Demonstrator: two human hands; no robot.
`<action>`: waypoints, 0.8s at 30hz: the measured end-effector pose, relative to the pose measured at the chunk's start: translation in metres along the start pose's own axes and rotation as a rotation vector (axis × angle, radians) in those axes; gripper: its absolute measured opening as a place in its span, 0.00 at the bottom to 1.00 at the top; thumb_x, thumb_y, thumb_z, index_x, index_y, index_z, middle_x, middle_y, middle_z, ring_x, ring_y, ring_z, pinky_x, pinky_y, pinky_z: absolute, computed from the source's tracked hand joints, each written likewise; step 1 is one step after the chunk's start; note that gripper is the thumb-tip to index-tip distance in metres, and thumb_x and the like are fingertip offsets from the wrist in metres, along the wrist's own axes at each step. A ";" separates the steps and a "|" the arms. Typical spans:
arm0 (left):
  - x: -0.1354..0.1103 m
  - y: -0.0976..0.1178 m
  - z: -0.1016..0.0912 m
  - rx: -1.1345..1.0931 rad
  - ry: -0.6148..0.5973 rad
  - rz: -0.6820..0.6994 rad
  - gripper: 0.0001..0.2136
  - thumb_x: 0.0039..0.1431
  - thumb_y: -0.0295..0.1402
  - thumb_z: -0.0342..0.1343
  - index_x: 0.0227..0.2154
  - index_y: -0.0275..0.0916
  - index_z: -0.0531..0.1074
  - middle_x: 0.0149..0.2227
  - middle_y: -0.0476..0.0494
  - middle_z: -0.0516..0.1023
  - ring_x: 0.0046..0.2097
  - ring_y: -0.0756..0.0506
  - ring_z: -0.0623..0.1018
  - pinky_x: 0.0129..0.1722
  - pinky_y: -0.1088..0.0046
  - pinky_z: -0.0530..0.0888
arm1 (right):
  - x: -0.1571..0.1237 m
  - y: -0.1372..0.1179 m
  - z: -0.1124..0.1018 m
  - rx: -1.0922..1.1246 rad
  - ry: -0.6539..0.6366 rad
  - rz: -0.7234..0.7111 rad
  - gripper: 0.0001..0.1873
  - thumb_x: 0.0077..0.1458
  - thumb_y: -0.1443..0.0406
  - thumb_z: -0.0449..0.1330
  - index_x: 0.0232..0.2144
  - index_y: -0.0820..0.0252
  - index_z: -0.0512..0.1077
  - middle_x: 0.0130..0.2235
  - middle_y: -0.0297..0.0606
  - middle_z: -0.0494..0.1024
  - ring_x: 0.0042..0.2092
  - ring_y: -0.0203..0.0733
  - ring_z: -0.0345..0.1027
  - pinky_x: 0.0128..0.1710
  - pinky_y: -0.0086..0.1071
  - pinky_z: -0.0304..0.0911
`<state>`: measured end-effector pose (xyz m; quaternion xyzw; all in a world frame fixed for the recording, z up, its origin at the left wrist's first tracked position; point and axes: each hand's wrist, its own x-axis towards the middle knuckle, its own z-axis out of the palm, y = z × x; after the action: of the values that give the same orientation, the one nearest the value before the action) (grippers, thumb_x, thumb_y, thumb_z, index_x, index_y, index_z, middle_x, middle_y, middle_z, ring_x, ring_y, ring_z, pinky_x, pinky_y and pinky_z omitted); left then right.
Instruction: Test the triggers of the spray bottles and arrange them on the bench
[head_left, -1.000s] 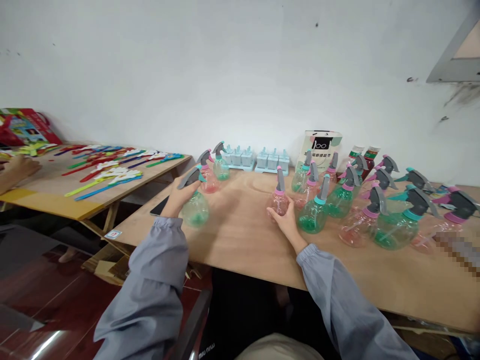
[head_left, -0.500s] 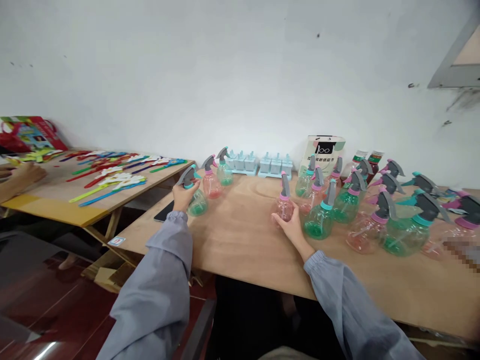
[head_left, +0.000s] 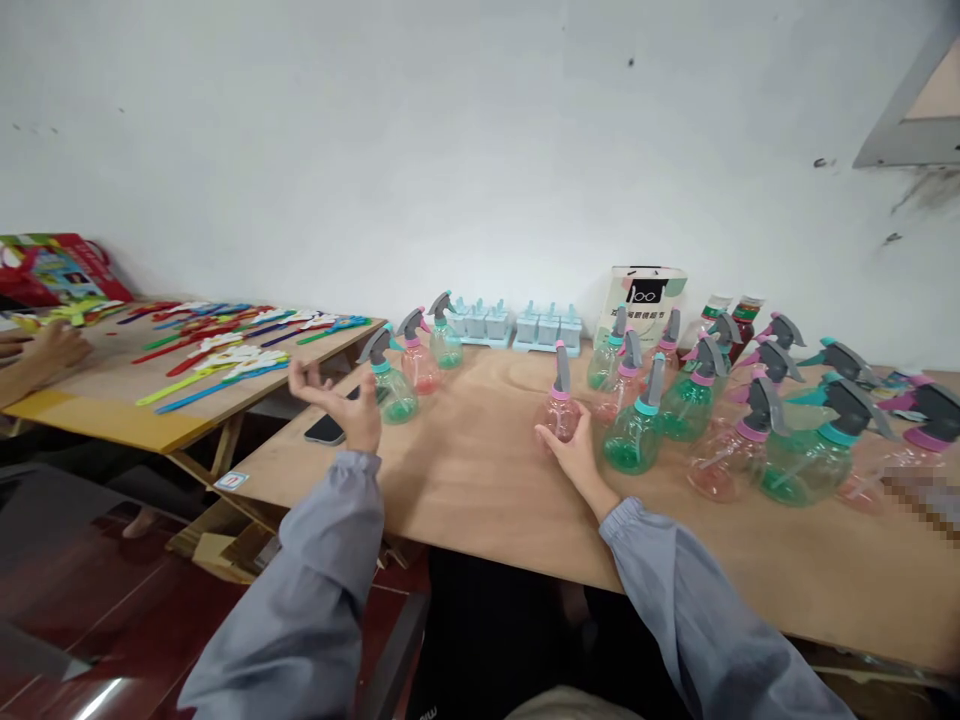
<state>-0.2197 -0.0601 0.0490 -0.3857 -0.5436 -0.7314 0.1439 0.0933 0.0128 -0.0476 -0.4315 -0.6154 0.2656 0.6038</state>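
Observation:
My left hand [head_left: 339, 402] is raised with its fingers spread, holding nothing. Just to its right stands a green spray bottle [head_left: 398, 398] with a grey trigger head and teal collar. Behind that one are a pink spray bottle [head_left: 422, 370] and another green spray bottle [head_left: 448, 346]. My right hand [head_left: 571, 446] grips the body of a clear pink spray bottle [head_left: 559, 408] with a grey head and pink collar, upright at the table. Several more green and pink spray bottles [head_left: 631, 440] stand to the right of that hand.
Light-blue ice-pop moulds [head_left: 547, 330] and a printed box [head_left: 641, 308] stand by the wall. A phone [head_left: 325, 430] lies at the left of the wooden table [head_left: 480, 480]. On another table, a person's hands [head_left: 56, 350] are near colourful plastic hand-shaped toys [head_left: 225, 365].
My left hand has let go of the green spray bottle and moved left, its fingers opening. The right hand keeps its grip on the pink bottle.

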 end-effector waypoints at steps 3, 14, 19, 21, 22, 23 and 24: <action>-0.048 0.044 0.022 -0.195 -0.407 -0.012 0.35 0.50 0.48 0.65 0.58 0.43 0.59 0.64 0.33 0.60 0.66 0.36 0.63 0.64 0.58 0.61 | -0.004 0.000 0.004 -0.020 -0.016 -0.033 0.46 0.37 0.49 0.72 0.54 0.59 0.59 0.55 0.51 0.68 0.59 0.57 0.64 0.60 0.55 0.59; -0.121 0.099 0.106 -0.525 -0.692 -0.481 0.23 0.46 0.37 0.67 0.47 0.43 0.72 0.51 0.41 0.75 0.53 0.43 0.74 0.48 0.68 0.72 | -0.025 -0.030 -0.035 -0.181 -0.109 -0.531 0.37 0.54 0.53 0.64 0.60 0.56 0.56 0.56 0.49 0.66 0.59 0.54 0.65 0.57 0.53 0.65; -0.093 0.090 0.066 -0.576 -0.765 -0.598 0.16 0.48 0.36 0.61 0.42 0.44 0.76 0.49 0.45 0.79 0.53 0.42 0.74 0.34 0.76 0.70 | 0.002 -0.034 -0.101 -0.356 0.487 -0.737 0.39 0.52 0.57 0.67 0.60 0.52 0.54 0.55 0.47 0.61 0.57 0.55 0.62 0.55 0.56 0.64; -0.085 0.089 0.061 -0.652 -0.786 -0.680 0.16 0.44 0.34 0.62 0.39 0.41 0.77 0.46 0.43 0.80 0.51 0.42 0.76 0.31 0.77 0.69 | 0.012 -0.026 -0.107 -0.419 0.507 -0.548 0.41 0.52 0.54 0.66 0.62 0.57 0.52 0.57 0.53 0.60 0.58 0.60 0.60 0.56 0.60 0.61; -0.083 0.088 0.061 -0.684 -0.788 -0.728 0.17 0.41 0.33 0.62 0.38 0.40 0.77 0.45 0.42 0.81 0.49 0.42 0.77 0.30 0.77 0.68 | 0.015 -0.021 -0.105 -0.437 0.487 -0.462 0.43 0.53 0.52 0.65 0.62 0.59 0.51 0.57 0.55 0.61 0.59 0.62 0.60 0.56 0.62 0.60; -0.081 0.088 0.062 -0.701 -0.784 -0.782 0.17 0.39 0.33 0.62 0.37 0.39 0.77 0.43 0.41 0.81 0.47 0.42 0.77 0.29 0.78 0.68 | 0.016 -0.017 -0.101 -0.452 0.458 -0.398 0.44 0.53 0.51 0.65 0.62 0.62 0.51 0.57 0.57 0.61 0.59 0.64 0.60 0.56 0.63 0.59; -0.080 0.088 0.063 -0.704 -0.774 -0.834 0.17 0.37 0.32 0.61 0.35 0.38 0.77 0.42 0.41 0.82 0.45 0.43 0.78 0.29 0.78 0.69 | 0.015 -0.014 -0.096 -0.471 0.413 -0.354 0.44 0.53 0.50 0.64 0.63 0.64 0.51 0.57 0.58 0.62 0.59 0.65 0.60 0.56 0.64 0.59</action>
<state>-0.0857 -0.0518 0.0583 -0.4016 -0.3886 -0.6684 -0.4908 0.1855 -0.0002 -0.0158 -0.4901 -0.5899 -0.0848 0.6362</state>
